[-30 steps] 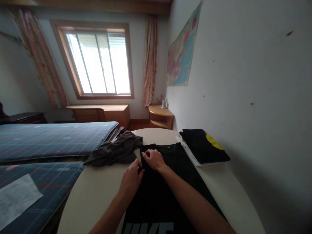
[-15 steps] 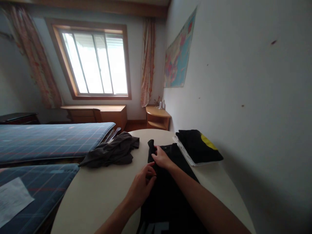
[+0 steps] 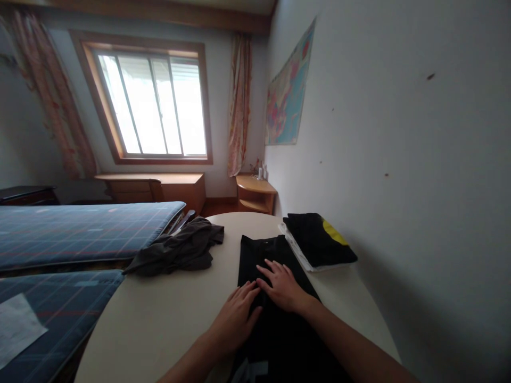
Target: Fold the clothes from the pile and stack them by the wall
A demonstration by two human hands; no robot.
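A black T-shirt (image 3: 259, 255), its sides folded into a long strip, lies on the pale round table (image 3: 159, 314). Its collar end points away from me, and a grey print shows near the bottom of the view. My right hand (image 3: 281, 284) rests flat on the shirt with its fingers spread. Along the shirt's left edge, my left hand (image 3: 237, 316) lies on the cloth with fingers stretched out, its fingertips close to the right hand's. Neither hand grips anything.
Beyond the shirt to the right is a folded stack with a black and yellow garment (image 3: 319, 239) on top. A crumpled dark grey garment (image 3: 179, 250) lies at the table's left edge. Plaid mattresses (image 3: 88, 229) stand left, and a wall (image 3: 419, 223) rises on the right.
Both hands have let go of the shirt's left edge, which was raised and now lies flat. My right hand has moved nearer and right, opening onto the cloth. The view shifted slightly.
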